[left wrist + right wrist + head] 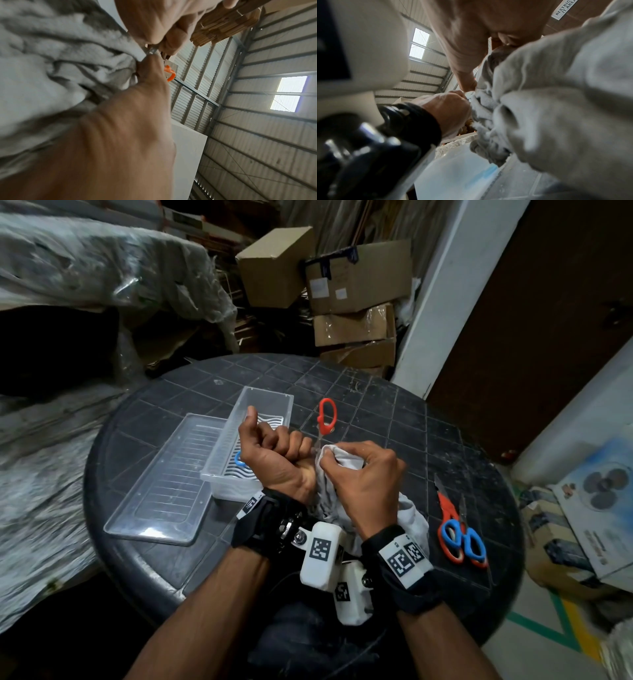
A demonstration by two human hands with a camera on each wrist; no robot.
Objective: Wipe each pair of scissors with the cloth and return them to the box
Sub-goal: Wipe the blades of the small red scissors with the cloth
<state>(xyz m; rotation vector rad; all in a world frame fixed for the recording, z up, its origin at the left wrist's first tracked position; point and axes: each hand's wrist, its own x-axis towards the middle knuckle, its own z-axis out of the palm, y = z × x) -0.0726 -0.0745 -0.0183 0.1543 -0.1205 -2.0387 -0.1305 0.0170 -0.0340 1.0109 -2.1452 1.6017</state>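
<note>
The red-handled scissors [325, 419] are held above the desk [394, 419], handle away from the person, with the blade end hidden inside the grey cloth [346, 455]. The left hand [274, 455] has its fingers curled around the blade part next to the cloth. The right hand [363, 474] pinches the cloth around the blade, and the rest of the cloth hangs down between both wrists. The two hands are touching each other. The clear box [236, 470] stands just left of the hands, and a blue handle [239, 459] shows inside it. Its lid [164, 491] lies flat further left, touching the box. Another pair of scissors [459, 532], with red and blue handles, lies on the desk to the right.
</note>
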